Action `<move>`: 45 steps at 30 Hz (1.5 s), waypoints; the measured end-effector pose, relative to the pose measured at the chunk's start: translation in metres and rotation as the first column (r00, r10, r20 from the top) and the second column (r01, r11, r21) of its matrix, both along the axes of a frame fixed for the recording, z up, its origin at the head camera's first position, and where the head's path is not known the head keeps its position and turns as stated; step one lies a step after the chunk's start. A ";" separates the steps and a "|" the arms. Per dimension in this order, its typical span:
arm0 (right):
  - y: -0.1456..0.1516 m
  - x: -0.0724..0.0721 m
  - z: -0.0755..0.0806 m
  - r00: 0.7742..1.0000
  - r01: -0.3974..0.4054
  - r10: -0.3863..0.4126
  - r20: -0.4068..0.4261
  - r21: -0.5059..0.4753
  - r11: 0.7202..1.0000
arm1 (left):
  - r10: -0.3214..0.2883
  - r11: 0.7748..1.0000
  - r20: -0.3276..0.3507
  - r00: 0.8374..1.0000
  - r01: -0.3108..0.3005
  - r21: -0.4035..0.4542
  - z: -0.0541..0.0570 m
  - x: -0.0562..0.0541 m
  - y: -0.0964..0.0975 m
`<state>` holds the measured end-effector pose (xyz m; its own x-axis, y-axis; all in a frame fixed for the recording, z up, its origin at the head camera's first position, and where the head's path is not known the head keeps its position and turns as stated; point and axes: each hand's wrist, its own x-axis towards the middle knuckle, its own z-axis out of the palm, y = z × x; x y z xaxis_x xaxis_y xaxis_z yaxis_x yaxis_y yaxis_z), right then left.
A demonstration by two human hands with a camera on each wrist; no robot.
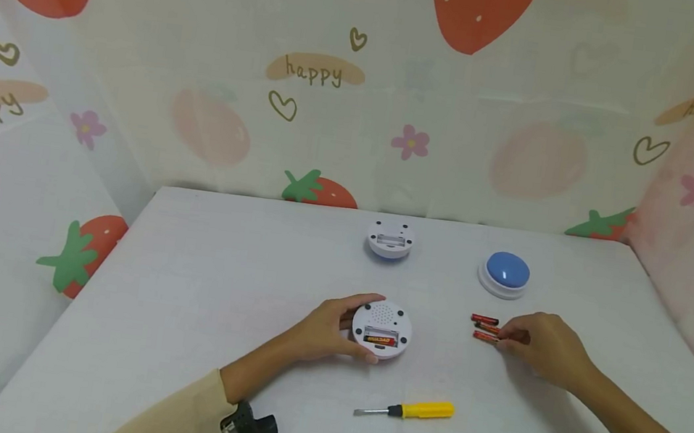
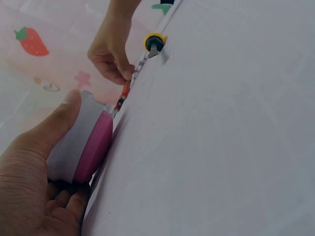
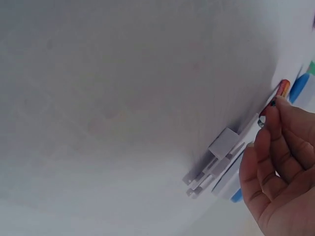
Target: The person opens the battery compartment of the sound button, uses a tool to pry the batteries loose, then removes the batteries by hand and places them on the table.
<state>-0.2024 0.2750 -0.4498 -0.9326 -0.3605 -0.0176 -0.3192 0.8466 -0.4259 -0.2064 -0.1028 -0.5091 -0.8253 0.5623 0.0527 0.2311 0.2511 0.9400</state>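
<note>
In the head view my left hand [image 1: 325, 331] grips a round white push-button device [image 1: 383, 313] by its edge, underside up. Its battery compartment shows one red-and-black battery [image 1: 380, 340]; the pink side [image 2: 94, 147] faces down in the left wrist view. To the right, my right hand [image 1: 549, 349] pinches a battery [image 3: 283, 89] between thumb and fingertips, low over the table. Red batteries [image 1: 485, 319] lie side by side at those fingertips, partly covered by them. A yellow-handled screwdriver [image 1: 427, 410] lies in front of the device.
Another white device [image 1: 390, 240] lies upside down at the back, its battery slot showing. A blue-topped push button [image 1: 506, 273] stands behind the right hand. Small white plastic pieces [image 3: 224, 145] appear in the right wrist view. Printed cloth [image 1: 343, 143] rises behind the white table [image 1: 216, 258].
</note>
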 end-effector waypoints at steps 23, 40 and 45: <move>-0.029 0.020 0.030 0.998 0.006 -0.018 -0.064 -0.194 0.981 | -0.005 1.000 0.019 1.000 0.005 -0.005 0.000 -0.002 0.002; -0.102 0.049 0.020 0.995 0.071 -0.030 0.097 -0.444 0.893 | 0.007 1.000 0.019 1.000 -0.007 -0.024 0.002 0.000 0.001; -0.112 0.047 0.013 0.993 0.048 0.002 0.116 -0.421 0.906 | 0.007 1.000 0.033 0.999 -0.007 -0.010 0.002 0.000 0.001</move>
